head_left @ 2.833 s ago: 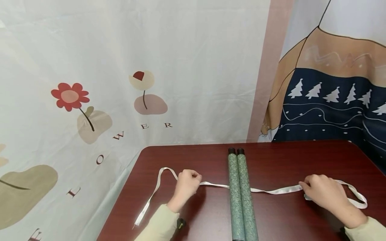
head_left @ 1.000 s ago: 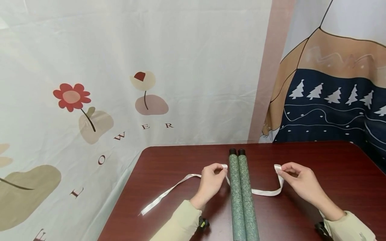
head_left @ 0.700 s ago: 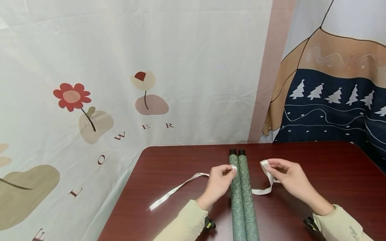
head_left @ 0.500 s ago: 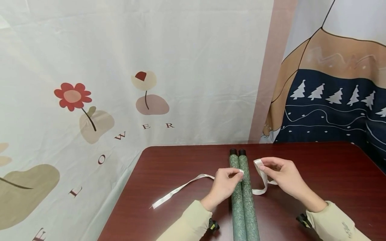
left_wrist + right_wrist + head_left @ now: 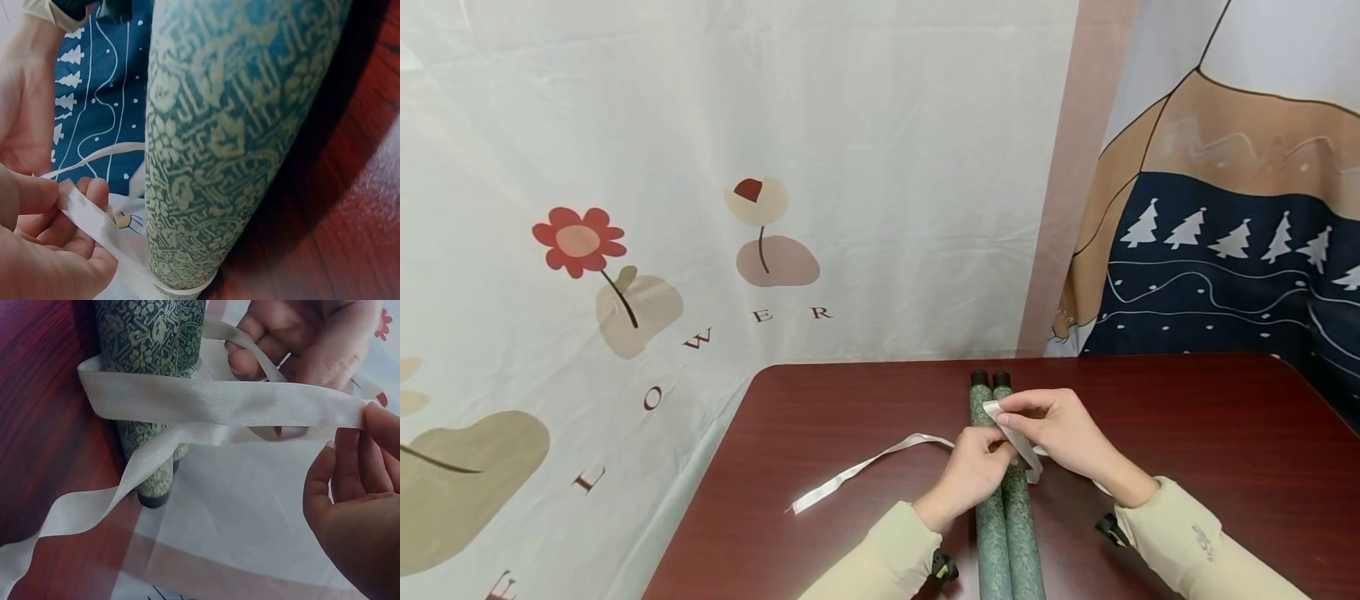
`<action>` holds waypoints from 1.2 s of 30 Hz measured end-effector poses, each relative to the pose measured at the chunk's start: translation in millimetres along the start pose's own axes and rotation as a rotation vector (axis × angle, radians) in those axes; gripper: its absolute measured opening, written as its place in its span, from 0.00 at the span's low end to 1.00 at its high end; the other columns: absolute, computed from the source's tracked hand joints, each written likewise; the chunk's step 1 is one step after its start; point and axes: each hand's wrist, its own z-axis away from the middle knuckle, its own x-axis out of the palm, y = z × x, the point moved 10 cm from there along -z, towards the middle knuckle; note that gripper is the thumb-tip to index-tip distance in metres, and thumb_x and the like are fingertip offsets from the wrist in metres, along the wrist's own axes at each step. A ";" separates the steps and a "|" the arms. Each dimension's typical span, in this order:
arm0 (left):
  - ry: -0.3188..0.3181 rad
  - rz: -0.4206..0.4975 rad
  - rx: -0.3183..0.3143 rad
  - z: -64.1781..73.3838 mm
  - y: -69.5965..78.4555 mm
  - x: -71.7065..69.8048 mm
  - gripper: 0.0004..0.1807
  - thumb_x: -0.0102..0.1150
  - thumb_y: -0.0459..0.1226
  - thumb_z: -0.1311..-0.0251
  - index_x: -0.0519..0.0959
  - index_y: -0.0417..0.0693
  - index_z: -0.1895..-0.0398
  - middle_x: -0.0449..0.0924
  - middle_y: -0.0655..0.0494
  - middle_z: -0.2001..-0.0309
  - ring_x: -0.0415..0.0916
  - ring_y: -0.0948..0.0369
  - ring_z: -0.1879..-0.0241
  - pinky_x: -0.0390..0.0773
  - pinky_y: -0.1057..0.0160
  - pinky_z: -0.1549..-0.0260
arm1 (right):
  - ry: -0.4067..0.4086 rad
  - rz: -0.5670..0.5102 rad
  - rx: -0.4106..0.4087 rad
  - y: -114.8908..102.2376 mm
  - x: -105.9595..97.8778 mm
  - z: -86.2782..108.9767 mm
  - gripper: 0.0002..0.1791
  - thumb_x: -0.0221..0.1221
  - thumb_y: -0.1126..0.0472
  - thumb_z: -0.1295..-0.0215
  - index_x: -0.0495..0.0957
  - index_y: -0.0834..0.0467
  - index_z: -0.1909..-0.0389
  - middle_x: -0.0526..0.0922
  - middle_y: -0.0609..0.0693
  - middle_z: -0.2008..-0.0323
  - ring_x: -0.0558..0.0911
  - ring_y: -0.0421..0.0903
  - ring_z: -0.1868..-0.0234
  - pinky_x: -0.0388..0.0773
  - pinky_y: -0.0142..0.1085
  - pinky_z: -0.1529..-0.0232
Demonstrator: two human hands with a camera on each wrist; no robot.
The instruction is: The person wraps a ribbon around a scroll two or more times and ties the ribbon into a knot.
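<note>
Two rolled scrolls (image 5: pixel 992 542) in green patterned cloth with black end knobs lie side by side on the table. A white satin ribbon (image 5: pixel 206 403) loops round them, as the right wrist view shows. Over the scrolls, my left hand (image 5: pixel 972 471) pinches the ribbon between thumb and fingers. My right hand (image 5: pixel 1060 425), just above and to its right, pinches another stretch of ribbon, which slants across the right scroll. In the left wrist view a patterned scroll (image 5: pixel 219 125) fills the middle, with the ribbon passing round its lower end.
The dark red table (image 5: pixel 820 400) has rounded far corners. One loose ribbon tail (image 5: pixel 827 492) trails on it to the left. A pale printed curtain (image 5: pixel 880 167) hangs behind, with a dark blue tree-patterned cloth (image 5: pixel 1210 275) at the right.
Both hands, spread wide at first, have come together over the scrolls, drawing the ribbon with them. The right hand has moved left, the left hand right. The left ribbon tail has slid rightward.
</note>
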 end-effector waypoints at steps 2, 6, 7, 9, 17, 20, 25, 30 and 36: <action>-0.008 0.013 0.001 1.4 0.2 1.1 0.11 0.58 0.30 0.31 0.88 0.38 0.69 0.84 0.50 0.76 0.71 0.73 0.77 0.69 0.73 0.75 | -0.002 0.019 -0.009 2.0 4.4 -4.2 0.08 0.72 0.61 0.34 0.91 0.58 0.56 0.90 0.52 0.58 0.87 0.41 0.63 0.84 0.37 0.65; -0.027 0.060 -0.009 3.7 0.7 3.2 0.11 0.58 0.30 0.30 0.89 0.35 0.65 0.86 0.48 0.75 0.78 0.68 0.75 0.73 0.72 0.72 | 0.000 0.058 -0.033 7.1 10.8 -11.5 0.06 0.72 0.64 0.36 0.91 0.58 0.59 0.91 0.50 0.61 0.86 0.40 0.64 0.83 0.35 0.64; -0.031 0.073 -0.014 4.2 0.9 4.1 0.10 0.58 0.29 0.32 0.89 0.35 0.65 0.86 0.48 0.75 0.79 0.67 0.75 0.74 0.72 0.71 | -0.001 0.065 -0.035 8.6 12.0 -12.7 0.05 0.72 0.65 0.36 0.91 0.58 0.59 0.91 0.50 0.62 0.86 0.40 0.64 0.82 0.35 0.64; -0.031 0.108 -0.037 5.2 0.3 4.9 0.09 0.57 0.27 0.35 0.88 0.32 0.67 0.85 0.46 0.75 0.79 0.66 0.74 0.74 0.72 0.70 | -0.007 0.073 -0.035 11.3 14.5 -14.6 0.05 0.72 0.66 0.36 0.91 0.58 0.60 0.90 0.50 0.63 0.86 0.40 0.66 0.82 0.35 0.65; -0.015 0.222 -0.064 5.6 0.8 6.8 0.07 0.61 0.26 0.46 0.83 0.26 0.75 0.81 0.41 0.77 0.72 0.71 0.76 0.71 0.72 0.71 | -0.053 0.065 -0.022 14.9 19.5 -16.6 0.03 0.71 0.66 0.36 0.91 0.60 0.62 0.90 0.50 0.65 0.84 0.41 0.68 0.81 0.35 0.70; -0.025 0.209 -0.035 4.3 1.8 7.2 0.14 0.66 0.32 0.38 0.84 0.27 0.76 0.78 0.39 0.79 0.69 0.71 0.79 0.66 0.73 0.76 | -0.066 0.046 0.006 17.6 18.3 -16.7 0.04 0.72 0.64 0.36 0.91 0.59 0.61 0.90 0.51 0.65 0.84 0.43 0.67 0.81 0.35 0.68; -0.041 0.168 -0.011 4.3 2.8 6.3 0.12 0.62 0.30 0.31 0.86 0.29 0.72 0.80 0.40 0.79 0.72 0.69 0.78 0.67 0.74 0.77 | -0.099 0.011 0.034 22.5 16.2 -14.8 0.07 0.70 0.61 0.32 0.90 0.61 0.59 0.89 0.51 0.65 0.84 0.43 0.67 0.82 0.35 0.68; -0.043 0.151 -0.014 6.0 3.1 5.8 0.10 0.60 0.26 0.31 0.86 0.29 0.70 0.84 0.38 0.75 0.73 0.67 0.77 0.67 0.75 0.78 | -0.125 0.046 0.017 28.0 13.8 -9.2 0.08 0.67 0.60 0.29 0.89 0.62 0.59 0.89 0.49 0.68 0.83 0.39 0.71 0.81 0.34 0.71; -0.011 0.123 -0.045 7.3 -0.1 1.1 0.09 0.61 0.26 0.31 0.86 0.30 0.70 0.84 0.42 0.77 0.77 0.63 0.78 0.66 0.74 0.79 | -0.175 0.081 0.010 34.1 11.9 1.1 0.08 0.65 0.60 0.27 0.89 0.61 0.59 0.88 0.47 0.68 0.83 0.37 0.69 0.81 0.34 0.68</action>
